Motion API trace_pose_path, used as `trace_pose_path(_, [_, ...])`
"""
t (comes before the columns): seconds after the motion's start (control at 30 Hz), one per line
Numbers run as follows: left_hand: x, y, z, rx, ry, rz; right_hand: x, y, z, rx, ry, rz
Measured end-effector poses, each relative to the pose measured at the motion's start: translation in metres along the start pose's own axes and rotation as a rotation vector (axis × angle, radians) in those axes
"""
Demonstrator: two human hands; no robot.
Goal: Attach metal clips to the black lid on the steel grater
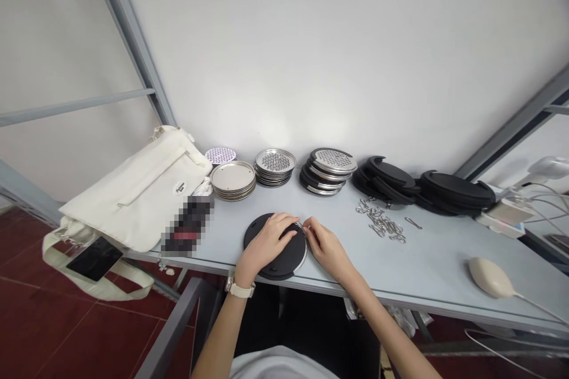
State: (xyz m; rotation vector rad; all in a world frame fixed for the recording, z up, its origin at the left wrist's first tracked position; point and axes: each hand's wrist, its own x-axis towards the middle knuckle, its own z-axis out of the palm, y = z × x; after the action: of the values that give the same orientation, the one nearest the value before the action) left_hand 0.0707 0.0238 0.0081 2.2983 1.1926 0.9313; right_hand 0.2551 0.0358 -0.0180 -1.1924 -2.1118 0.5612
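Note:
A round black disc [284,256] with a metal rim lies flat on the grey table [435,260] near its front edge. My left hand [265,241] rests on top of the disc, fingers curled and pressing it down. My right hand [323,244] is at the disc's right edge, fingers pinched on something small that I cannot make out. A pile of small metal clips [381,222] lies to the right of my hands.
Along the wall stand stacks of metal lids [233,179], perforated metal discs [274,166], mixed discs [328,170] and black discs [456,191]. A white cloth bag [137,189] and a phone [94,257] lie at left, a beige mouse [491,277] at right.

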Motion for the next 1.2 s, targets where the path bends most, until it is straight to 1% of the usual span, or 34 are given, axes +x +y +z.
trace_pose_path(0.13, [0.003,-0.001,-0.009,-0.036,-0.102,0.096,-0.001,0.002,0.001,0.018,-0.007,0.0])
trace_pose_path(0.27, [0.006,-0.007,-0.017,-0.036,-0.176,0.151,-0.001,0.001,0.002,0.012,-0.017,-0.014])
trace_pose_path(0.33, [0.009,-0.009,-0.021,0.025,-0.182,0.157,-0.001,-0.001,0.002,0.019,-0.021,-0.004])
trace_pose_path(0.43, [0.016,-0.01,-0.029,0.175,-0.157,0.096,-0.001,-0.003,0.001,0.041,-0.012,0.021])
trace_pose_path(0.47, [0.02,-0.009,-0.032,0.222,-0.172,0.075,-0.001,-0.003,0.0,0.05,-0.007,0.028])
trace_pose_path(0.53, [0.027,-0.008,-0.038,0.31,-0.261,0.07,0.0,-0.004,-0.001,0.069,0.008,0.038])
trace_pose_path(0.6, [0.032,-0.009,-0.042,0.381,-0.324,0.116,0.0,-0.005,-0.002,0.087,0.024,0.032])
trace_pose_path(0.67, [0.031,-0.01,-0.044,0.411,-0.346,0.178,0.001,-0.006,-0.003,0.102,0.046,0.008])
trace_pose_path(0.73, [0.024,-0.011,-0.043,0.394,-0.319,0.199,0.002,-0.006,-0.003,0.106,0.073,-0.02])
trace_pose_path(0.83, [0.002,-0.01,-0.04,0.362,-0.213,0.15,0.002,-0.007,-0.004,0.099,0.103,-0.038])
trace_pose_path(0.93, [-0.025,-0.007,-0.037,0.349,-0.164,0.126,0.002,-0.007,-0.004,0.112,0.115,-0.014])
trace_pose_path(1.0, [-0.038,-0.007,-0.034,0.361,-0.18,0.126,0.002,-0.006,-0.004,0.136,0.123,0.021])
trace_pose_path(1.1, [-0.047,-0.009,-0.031,0.376,-0.161,0.151,0.006,-0.004,-0.002,0.189,0.136,0.074])
trace_pose_path(1.2, [-0.046,-0.013,-0.03,0.376,-0.156,0.179,0.014,-0.001,0.002,0.261,0.131,0.12])
